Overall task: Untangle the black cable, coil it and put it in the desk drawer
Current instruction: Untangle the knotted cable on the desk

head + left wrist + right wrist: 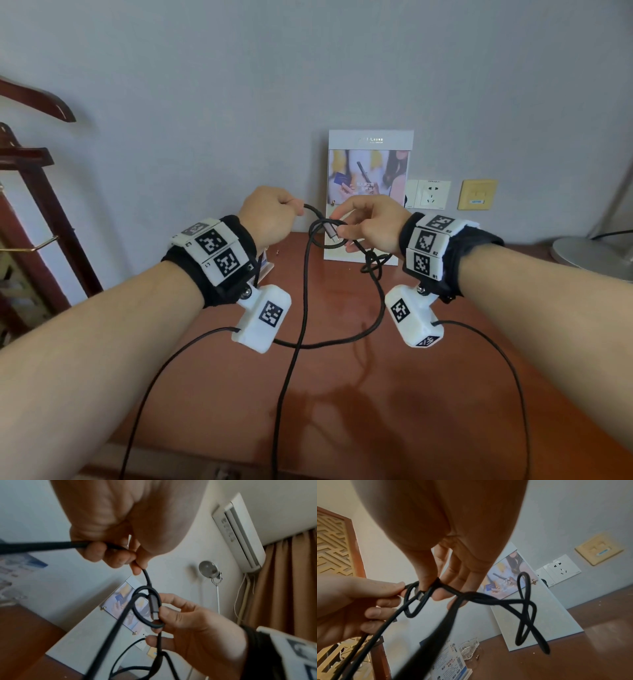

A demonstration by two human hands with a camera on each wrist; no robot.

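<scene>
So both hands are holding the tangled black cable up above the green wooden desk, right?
Not quite: the desk is reddish-brown wood, not green, as the head view shows. The rest holds: the left hand and right hand both hold the tangled black cable above it.

A: Where does the cable (303, 308) hang?
B: Above the surface (342, 394), between left hand (270, 214) at nine o'clock and right hand (371, 222) at three.
A: Behind them?
B: A board (370, 164), twelve o'clock.

Head view looks down; wrist views look up, sharing the leaning board (370, 192).
</scene>
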